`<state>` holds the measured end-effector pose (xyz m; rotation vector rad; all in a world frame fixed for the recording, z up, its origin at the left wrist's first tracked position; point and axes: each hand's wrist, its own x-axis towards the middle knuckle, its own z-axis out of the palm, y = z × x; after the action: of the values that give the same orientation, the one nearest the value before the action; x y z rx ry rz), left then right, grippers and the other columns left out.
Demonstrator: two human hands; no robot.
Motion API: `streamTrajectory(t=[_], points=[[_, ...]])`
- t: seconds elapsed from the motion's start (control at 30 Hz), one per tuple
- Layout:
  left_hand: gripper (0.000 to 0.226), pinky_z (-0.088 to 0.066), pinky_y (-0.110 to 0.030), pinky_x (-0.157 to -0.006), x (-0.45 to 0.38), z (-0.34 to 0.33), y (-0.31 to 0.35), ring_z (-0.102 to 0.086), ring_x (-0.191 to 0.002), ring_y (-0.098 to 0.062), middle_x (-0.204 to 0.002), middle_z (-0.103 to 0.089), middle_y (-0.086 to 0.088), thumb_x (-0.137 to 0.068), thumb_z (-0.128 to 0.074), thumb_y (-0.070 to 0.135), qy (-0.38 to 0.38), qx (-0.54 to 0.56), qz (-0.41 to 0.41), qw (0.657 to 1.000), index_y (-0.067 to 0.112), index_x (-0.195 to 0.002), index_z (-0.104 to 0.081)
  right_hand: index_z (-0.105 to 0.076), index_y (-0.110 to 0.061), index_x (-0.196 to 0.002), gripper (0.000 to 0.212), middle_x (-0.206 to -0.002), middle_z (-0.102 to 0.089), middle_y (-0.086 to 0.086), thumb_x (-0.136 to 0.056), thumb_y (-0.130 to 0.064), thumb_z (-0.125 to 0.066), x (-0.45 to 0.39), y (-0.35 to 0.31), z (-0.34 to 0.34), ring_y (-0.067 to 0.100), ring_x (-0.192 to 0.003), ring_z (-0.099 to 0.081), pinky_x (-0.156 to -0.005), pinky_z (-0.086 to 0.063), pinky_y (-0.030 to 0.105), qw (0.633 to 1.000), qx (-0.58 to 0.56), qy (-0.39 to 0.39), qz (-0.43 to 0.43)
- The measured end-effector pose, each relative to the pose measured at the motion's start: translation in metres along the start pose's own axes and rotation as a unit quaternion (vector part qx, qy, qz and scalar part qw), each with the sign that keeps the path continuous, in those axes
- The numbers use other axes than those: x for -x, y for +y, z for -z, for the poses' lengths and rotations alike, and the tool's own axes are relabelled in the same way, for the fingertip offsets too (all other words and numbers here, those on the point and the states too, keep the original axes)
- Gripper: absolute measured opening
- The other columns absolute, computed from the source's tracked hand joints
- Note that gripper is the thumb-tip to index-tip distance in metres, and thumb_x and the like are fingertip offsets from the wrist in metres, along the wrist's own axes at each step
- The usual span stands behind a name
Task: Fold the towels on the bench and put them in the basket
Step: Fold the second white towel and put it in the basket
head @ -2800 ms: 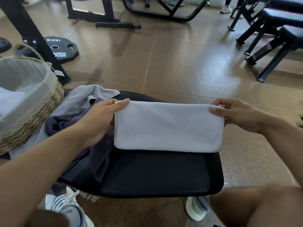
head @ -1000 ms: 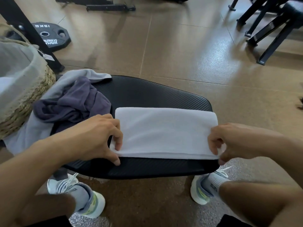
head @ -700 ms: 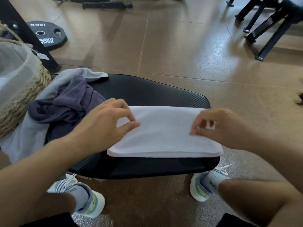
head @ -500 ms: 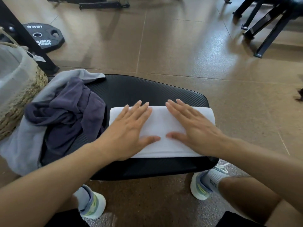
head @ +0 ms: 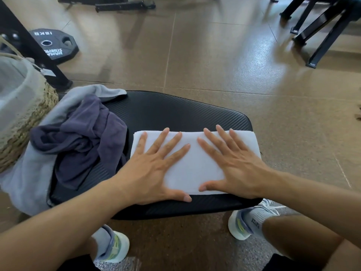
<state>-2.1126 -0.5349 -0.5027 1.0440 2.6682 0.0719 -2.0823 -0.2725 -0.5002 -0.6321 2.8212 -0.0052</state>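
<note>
A folded white towel (head: 192, 165) lies flat on the black padded bench (head: 175, 112), near its front edge. My left hand (head: 154, 169) presses on the towel's left half with fingers spread straight. My right hand (head: 232, 163) presses on the right half the same way. A crumpled dark purple towel (head: 84, 137) lies on a light grey towel (head: 33, 173) at the bench's left end. The woven basket (head: 25, 114) with a grey liner stands at the far left, touching the grey towel.
A black weight plate (head: 54, 45) and a black rack leg (head: 33, 45) sit on the brown floor behind the basket. Black bench frames (head: 320, 30) stand at the top right. My feet in light sneakers (head: 252, 222) are under the bench's front edge.
My hands laid the folded white towel on the bench, let go of its ends and went flat on top. Since half a second ago they have spread slightly apart.
</note>
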Motion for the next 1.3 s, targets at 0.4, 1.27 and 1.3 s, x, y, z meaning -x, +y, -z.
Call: streamTrajectory(t=[0.4, 1.27, 1.3], points=[[0.103, 0.009, -0.048, -0.126, -0.018, -0.001, 0.012, 0.03, -0.15, -0.009, -0.168, 0.02, 0.008, -0.085, -0.008, 0.087, 0.052, 0.008, 0.003, 0.999, 0.02, -0.161, 0.009, 0.002, -0.029, -0.162, 0.092, -0.168, 0.011, -0.013, -0.088, -0.084, -0.01, -0.003, 0.004, -0.002, 0.007, -0.152, 0.022, -0.125, 0.011, 0.035, 0.997, -0.057, 0.023, 0.042], [0.108, 0.013, -0.047, -0.124, -0.039, 0.009, 0.028, 0.029, -0.15, -0.008, -0.168, 0.019, 0.009, -0.083, -0.019, 0.09, 0.009, 0.016, 0.013, 1.0, 0.022, -0.161, 0.008, -0.069, -0.009, -0.089, 0.042, -0.08, -0.069, 0.004, -0.076, -0.046, -0.084, 0.004, 0.075, 0.022, 0.019, -0.073, -0.067, -0.064, -0.056, 0.038, 0.845, -0.414, 0.052, -0.334], [0.107, 0.013, -0.048, -0.124, -0.04, 0.008, 0.028, 0.031, -0.15, -0.009, -0.168, 0.02, 0.008, -0.084, -0.019, 0.089, 0.013, 0.018, 0.013, 1.0, 0.021, -0.161, 0.009, -0.07, -0.006, -0.089, 0.043, -0.081, -0.071, 0.006, -0.077, -0.045, -0.084, 0.004, 0.075, 0.024, 0.019, -0.074, -0.065, -0.067, -0.054, 0.037, 0.839, -0.425, 0.056, -0.335]])
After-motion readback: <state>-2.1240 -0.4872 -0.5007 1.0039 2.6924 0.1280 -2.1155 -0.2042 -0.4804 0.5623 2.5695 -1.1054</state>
